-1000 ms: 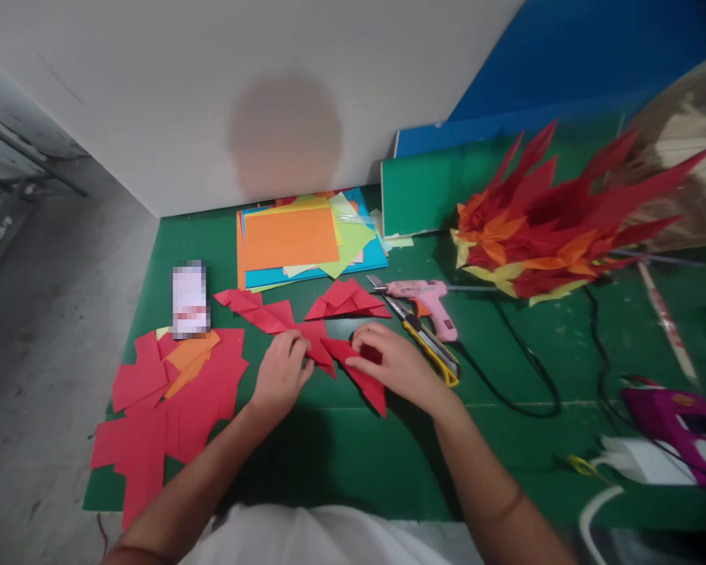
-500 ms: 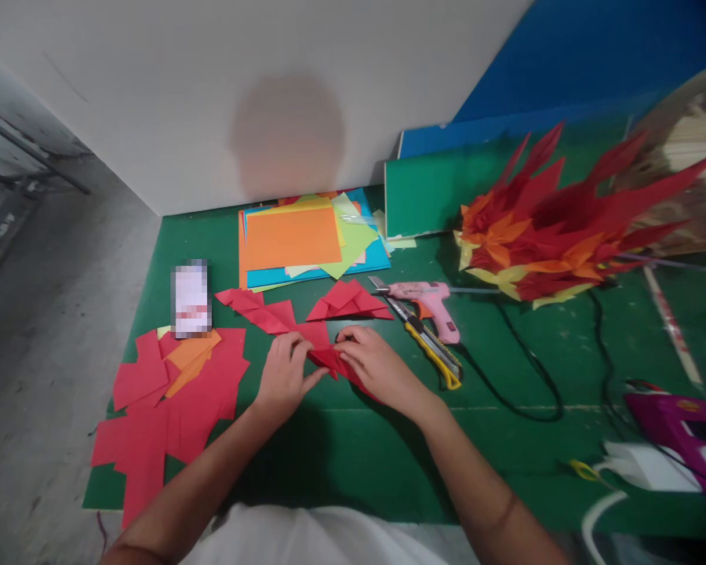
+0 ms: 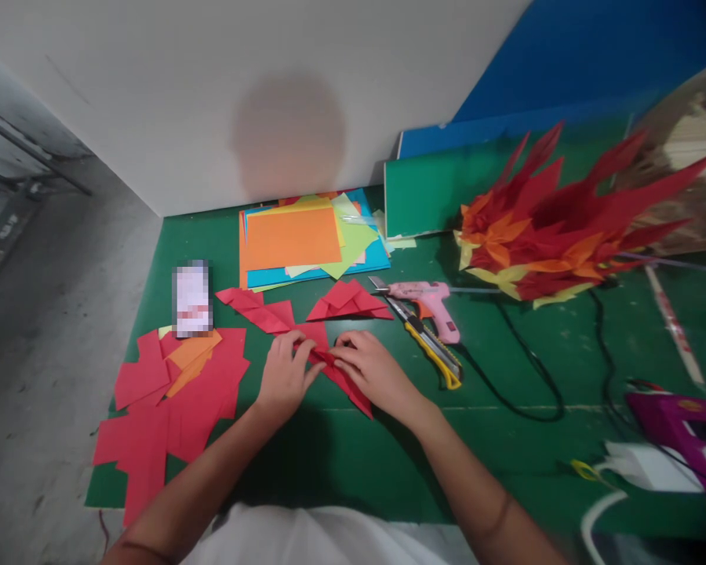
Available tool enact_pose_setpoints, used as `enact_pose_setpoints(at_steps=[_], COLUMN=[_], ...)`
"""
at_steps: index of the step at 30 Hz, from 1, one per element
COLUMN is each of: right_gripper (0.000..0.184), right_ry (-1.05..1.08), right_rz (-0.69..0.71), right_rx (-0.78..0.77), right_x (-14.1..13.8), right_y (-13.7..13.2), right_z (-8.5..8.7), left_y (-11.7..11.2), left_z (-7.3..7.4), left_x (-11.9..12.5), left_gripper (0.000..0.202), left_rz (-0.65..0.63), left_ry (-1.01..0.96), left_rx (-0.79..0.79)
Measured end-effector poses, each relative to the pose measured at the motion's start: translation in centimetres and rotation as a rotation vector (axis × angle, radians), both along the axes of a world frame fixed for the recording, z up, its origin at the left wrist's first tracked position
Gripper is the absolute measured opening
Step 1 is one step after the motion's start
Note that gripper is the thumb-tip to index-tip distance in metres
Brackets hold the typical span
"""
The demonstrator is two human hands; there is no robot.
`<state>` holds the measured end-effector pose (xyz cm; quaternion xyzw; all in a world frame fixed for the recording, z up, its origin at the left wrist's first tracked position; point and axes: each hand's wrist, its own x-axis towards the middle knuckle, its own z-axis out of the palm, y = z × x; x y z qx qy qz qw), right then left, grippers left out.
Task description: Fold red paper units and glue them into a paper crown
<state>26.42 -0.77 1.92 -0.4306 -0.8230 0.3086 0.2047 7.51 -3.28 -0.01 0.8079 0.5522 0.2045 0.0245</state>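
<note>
Two hands share one folded red paper [image 3: 354, 394] on the green table [image 3: 353, 479]: the fingertips of the left hand [image 3: 285, 373] and of the right hand [image 3: 382, 373] are pinched on its upper end, close together, while its pointed lower end angles out below the right fingers, toward the near edge. How the layers sit under the fingertips is too small to tell. Just beyond the left fingertips lies a flat red piece [image 3: 313, 333], and from there a long folded red strip [image 3: 264, 311] runs away to the left. Straight beyond the right fingers rests another folded red form [image 3: 351, 300]. To the right of the right fingers, near them, lie a yellow-handled cutter [image 3: 432, 353] and, a little farther out, a pink glue gun [image 3: 444, 315], its nozzle by the cutter's blade. Well to the left of the left fingers spreads a heap of loose red sheets [image 3: 197, 408] with orange pieces [image 3: 193, 359] on top; a blurred phone [image 3: 193, 298] sits at the far side of that heap. Farther beyond the fingers is a stack of coloured paper [image 3: 291, 239], orange uppermost. Far off to their right, a red, orange and yellow paper cluster [image 3: 565, 227] spikes upward.
</note>
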Motion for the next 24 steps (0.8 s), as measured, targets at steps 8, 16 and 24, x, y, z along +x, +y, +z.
enact_pose_setpoints(at_steps=[8, 16, 24], right_gripper=[0.019, 0.013, 0.011], right_ry=[0.133, 0.215, 0.230], right_rz=[-0.119, -0.179, -0.172], right_rx=[-0.086, -0.132, -0.150], right_x=[-0.2, -0.4, -0.5], right_y=[-0.1, 0.0, 0.0], right_z=[-0.5, -1.0, -1.1], left_y=[0.0, 0.1, 0.1], left_z=[0.1, 0.2, 0.3], left_x=[0.0, 0.1, 0.1], left_gripper=[0.022, 0.012, 0.013], left_rz=[-0.004, -0.003, -0.016], left_ry=[-0.001, 0.051, 0.063], left_rx=[-0.037, -0.045, -0.039])
